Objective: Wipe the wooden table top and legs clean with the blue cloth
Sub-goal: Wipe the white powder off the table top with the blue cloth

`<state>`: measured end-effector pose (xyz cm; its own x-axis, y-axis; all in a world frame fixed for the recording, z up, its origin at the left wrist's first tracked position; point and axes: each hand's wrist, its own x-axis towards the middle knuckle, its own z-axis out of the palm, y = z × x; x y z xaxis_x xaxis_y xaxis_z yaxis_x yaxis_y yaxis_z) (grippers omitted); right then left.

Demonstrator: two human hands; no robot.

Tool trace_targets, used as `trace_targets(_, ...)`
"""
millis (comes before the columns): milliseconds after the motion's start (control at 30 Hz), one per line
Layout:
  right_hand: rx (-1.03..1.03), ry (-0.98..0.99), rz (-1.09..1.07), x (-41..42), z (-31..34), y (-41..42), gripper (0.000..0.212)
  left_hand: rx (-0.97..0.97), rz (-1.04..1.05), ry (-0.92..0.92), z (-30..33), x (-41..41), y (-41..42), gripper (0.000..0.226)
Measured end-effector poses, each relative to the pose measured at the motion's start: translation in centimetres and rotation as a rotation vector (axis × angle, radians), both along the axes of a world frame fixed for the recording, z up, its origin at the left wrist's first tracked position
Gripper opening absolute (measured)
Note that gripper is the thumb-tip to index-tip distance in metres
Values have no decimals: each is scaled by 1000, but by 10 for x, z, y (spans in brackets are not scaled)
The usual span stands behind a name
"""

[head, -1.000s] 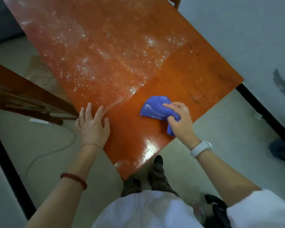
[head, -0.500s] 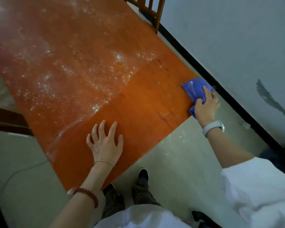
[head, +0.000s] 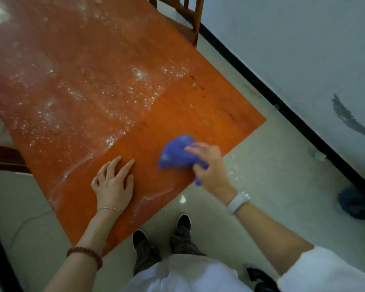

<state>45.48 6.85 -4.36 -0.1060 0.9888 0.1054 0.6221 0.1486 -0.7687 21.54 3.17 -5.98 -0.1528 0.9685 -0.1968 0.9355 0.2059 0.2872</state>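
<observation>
We see a wooden table top [head: 177,110] with a glossy orange-brown finish near us, while toward ten o'clock it looks dull and speckled with white powdery residue. The blue cloth [head: 175,152] looks soft and matt. The pale floor [head: 272,197] appears smooth, faintly dusty.

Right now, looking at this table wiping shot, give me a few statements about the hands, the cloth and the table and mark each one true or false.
1. The right hand holds the blue cloth on the table top. True.
2. The left hand grips a second cloth. False: it rests flat on the wood, fingers spread, holding nothing.
3. White speckled residue covers the far part of the table. True.
4. The strip of table nearest the person is the dustiest. False: it looks clean and glossy.
5. The white band is on the left wrist. False: it is on the right wrist.
</observation>
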Motion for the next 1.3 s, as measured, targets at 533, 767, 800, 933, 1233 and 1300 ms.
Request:
trace_targets(533, -125, 47, 497, -133, -9, -122, 49, 25, 165, 4, 5, -97, -76, 53)
trace_targets(767, -111, -91, -448, -140, -12, -108, 46, 42, -21, -105, 4, -151, -101, 45)
trace_targets(800, -90, -161, -414, -158, -18, -122, 45, 39, -77, -122, 4, -159, -103, 43)
trace_targets(933, 25, -243, 107, -244, -27, -205, 43, 35, -175, -175, -2, -202, -109, 44)
trace_targets(1233, -6, 141, -359, -234, 18, -164, 44, 88, -163, -183, 11, -257, -102, 38)
trace_targets(1300, -58, 78, -571, -223, 14, -128, 47, 96, -155, -205, 11, -259, -96, 39)
